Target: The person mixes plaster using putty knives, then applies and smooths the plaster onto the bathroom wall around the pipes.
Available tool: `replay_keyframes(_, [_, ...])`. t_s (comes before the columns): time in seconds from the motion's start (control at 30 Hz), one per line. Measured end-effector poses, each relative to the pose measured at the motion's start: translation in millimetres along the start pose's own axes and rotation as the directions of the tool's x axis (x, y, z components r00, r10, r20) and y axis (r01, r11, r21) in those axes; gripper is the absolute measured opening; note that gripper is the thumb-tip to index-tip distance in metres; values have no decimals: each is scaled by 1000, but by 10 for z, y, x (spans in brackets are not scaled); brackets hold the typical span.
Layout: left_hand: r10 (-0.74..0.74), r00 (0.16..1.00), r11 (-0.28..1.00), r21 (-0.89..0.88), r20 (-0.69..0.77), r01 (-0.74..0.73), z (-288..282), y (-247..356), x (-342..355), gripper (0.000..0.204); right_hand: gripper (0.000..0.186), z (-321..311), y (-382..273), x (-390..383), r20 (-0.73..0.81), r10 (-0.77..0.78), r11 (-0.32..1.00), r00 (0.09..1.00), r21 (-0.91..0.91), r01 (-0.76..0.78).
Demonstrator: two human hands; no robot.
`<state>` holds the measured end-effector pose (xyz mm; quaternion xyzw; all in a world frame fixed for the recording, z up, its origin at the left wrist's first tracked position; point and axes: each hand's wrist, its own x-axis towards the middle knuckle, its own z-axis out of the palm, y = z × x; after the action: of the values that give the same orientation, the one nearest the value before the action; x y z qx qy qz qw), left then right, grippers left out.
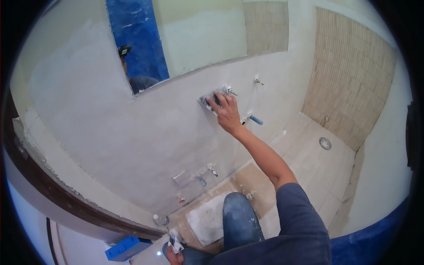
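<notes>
Reaching far out, my right hand (228, 114) presses a flat, plaster-smeared tool (206, 101) to the pale wall (145, 132). Its dark middle shows under my fingers; whether it is a spreader or a sanding pad I cannot make out. Just beside my fingertips a metal pipe stub (232, 92) sticks out of the wall. Low at the bottom, near my knee, my left hand (175, 258) is closed on a small flat piece (176, 243) smeared white and grey, its kind unclear.
A mirror (203, 39) hangs above my reach. Other fittings jut out: another stub (259, 81), a blue-tipped one (255, 119), a lower pair (202, 181). On the floor are a white-smeared sheet (205, 221), a plastic bottle (160, 219), a blue box (126, 249) and a round drain (325, 143).
</notes>
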<state>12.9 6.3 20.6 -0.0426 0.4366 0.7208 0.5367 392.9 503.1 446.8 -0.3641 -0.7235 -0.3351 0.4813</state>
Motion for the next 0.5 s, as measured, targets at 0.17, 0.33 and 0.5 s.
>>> replay_keyframes(0.17, [-8,997,999,-49,-78,4,64,-53,13,29,62,-399,69,131,-11,-62,996,998,-63,61])
replay_keyframes(0.33, [-10,1000,1000,-16,14,10,-40,-41,58,31,62,-284,44,732,-135,-50,995,990,-91,38])
replay_keyframes(0.5, [-26,1000,999,-34,9,26,-12,-73,69,31,64,-75,-10,761,-187,-17,999,982,-54,7])
